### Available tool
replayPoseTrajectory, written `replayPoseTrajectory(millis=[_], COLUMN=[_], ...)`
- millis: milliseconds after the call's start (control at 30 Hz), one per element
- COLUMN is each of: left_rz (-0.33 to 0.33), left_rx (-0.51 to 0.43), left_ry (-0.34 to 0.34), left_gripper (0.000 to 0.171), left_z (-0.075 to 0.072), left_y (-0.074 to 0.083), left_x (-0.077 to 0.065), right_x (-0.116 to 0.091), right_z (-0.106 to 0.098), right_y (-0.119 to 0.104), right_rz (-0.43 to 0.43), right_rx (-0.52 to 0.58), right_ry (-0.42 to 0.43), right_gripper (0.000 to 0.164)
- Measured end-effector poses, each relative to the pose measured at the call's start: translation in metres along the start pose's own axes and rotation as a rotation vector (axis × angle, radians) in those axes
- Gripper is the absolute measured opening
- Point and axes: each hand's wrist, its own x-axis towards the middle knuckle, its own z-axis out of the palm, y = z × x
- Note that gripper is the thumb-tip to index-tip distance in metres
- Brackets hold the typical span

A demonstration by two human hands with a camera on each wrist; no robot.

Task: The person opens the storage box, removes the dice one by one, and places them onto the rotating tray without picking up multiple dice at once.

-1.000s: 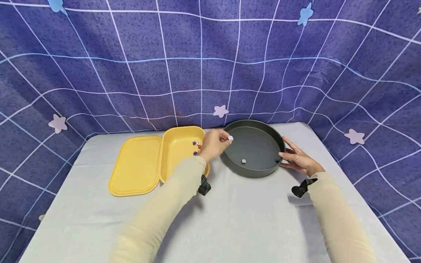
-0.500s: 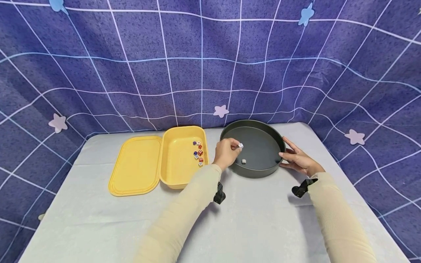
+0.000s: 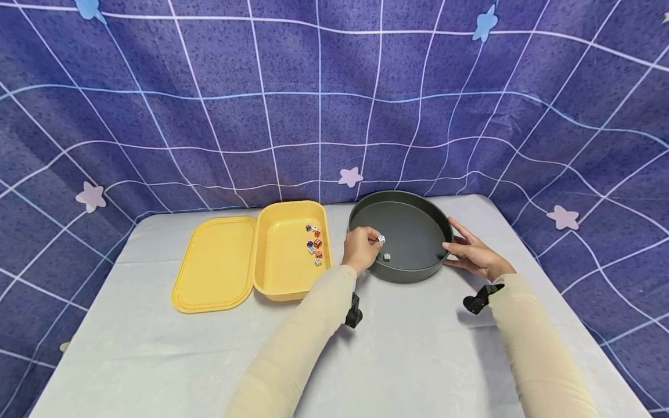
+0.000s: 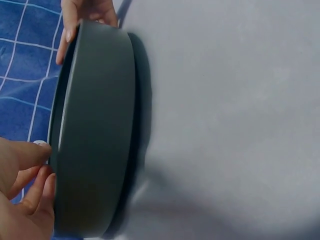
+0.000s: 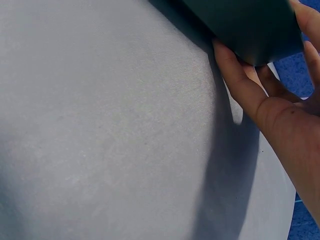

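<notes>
My left hand point(image 3: 360, 249) pinches a white die point(image 3: 381, 238) between thumb and fingertips, over the near left part of a round dark baking pan point(image 3: 410, 275). Inside that pan, close below the held die, lies a second white die point(image 3: 387, 256). At the pan's right side my right hand point(image 3: 475, 256) grips the wall, thumb and fingers spread about the rim. In the right wrist view, fingers point(image 5: 240, 80) reach under the pan's lower edge. The left wrist view shows the held die mostly hidden behind the thumb.
Left of the pan stands a yellow rectangular box point(image 3: 279, 267) with several red, blue and white dice point(image 3: 317, 244) along its right side. Its flat yellow lid point(image 3: 216, 264) lies beside it. A blue gridded curtain point(image 3: 292, 116) hangs behind the white-covered table point(image 3: 407, 348).
My left hand, pinching the die, has moved right from the box's edge to over the pan, then slightly lower. The right hand stays on the pan.
</notes>
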Motion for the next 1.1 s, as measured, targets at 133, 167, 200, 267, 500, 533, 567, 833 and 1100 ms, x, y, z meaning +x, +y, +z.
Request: replayPoseTrajectory(millis=[133,167,200,267,500,533,567,833,1100], left_rz=[0.002,0.007,0.009,0.014,0.013,0.015,0.013,0.016,-0.001], left_rx=[0.019,0.020,0.020,0.022,0.038,0.037,0.034,-0.007,-0.045], left_ry=[-0.001,-0.001,-0.004,-0.004,0.000,0.000,-0.003,-0.030,-0.070], left_gripper=[0.007,0.007,0.007,0.007,0.007,0.007,0.007,0.017,0.021], left_z=[0.001,0.001,0.001,0.001,0.000,0.000,0.000,-0.003,-0.024], left_y=[-0.002,-0.002,-0.001,-0.001,0.001,0.001,0.001,0.000,0.002], left_x=[0.001,0.001,0.001,0.000,0.000,0.000,0.000,0.002,0.008], right_x=[0.000,0.000,0.001,0.001,0.002,0.002,0.002,0.001,0.001], right_z=[0.000,0.000,0.000,0.000,0.000,0.000,0.000,0.000,-0.001], right_y=[0.001,0.001,0.001,0.002,0.002,0.002,0.002,0.001,0.001], right_rz=[0.005,0.005,0.004,0.006,0.011,0.012,0.009,0.017,0.013], right_rx=[-0.001,-0.002,-0.003,0.000,0.014,0.015,0.017,0.018,0.025], right_ry=[0.001,0.000,-0.001,0.004,0.009,0.008,0.002,0.011,0.011], right_gripper=[0.084,0.084,0.084,0.084,0.085,0.085,0.085,0.085,0.085])
